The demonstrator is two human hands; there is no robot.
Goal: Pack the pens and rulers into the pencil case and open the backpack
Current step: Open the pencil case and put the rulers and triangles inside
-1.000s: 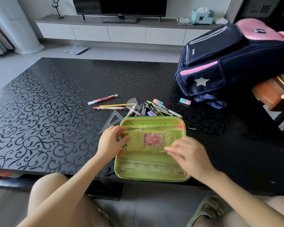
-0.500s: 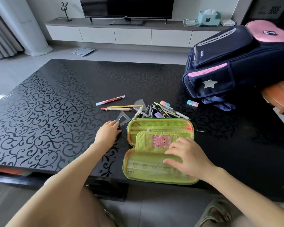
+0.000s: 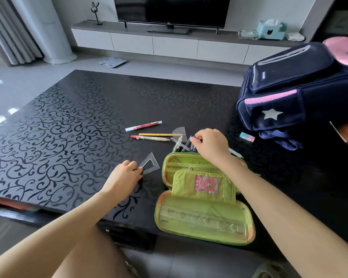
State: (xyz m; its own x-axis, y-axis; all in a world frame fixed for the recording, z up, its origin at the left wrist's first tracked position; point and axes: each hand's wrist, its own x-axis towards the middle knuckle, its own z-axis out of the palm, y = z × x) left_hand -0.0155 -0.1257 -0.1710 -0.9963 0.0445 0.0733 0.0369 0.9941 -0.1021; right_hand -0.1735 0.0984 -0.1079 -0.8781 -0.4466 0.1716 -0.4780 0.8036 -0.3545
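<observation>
A: How far along is the packing?

B: Barely begun. The green pencil case lies open at the black table's near edge, one clear ruler in its lower half. The left hand pinches a clear triangle ruler; the right hand closes its fingers on the pen pile. The navy backpack looks zipped.

A: And the room?

B: A living room, with a television on a low white cabinet

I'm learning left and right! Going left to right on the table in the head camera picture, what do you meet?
Clear triangle ruler → open green pencil case → small pink-and-blue eraser → navy-and-pink backpack.
</observation>
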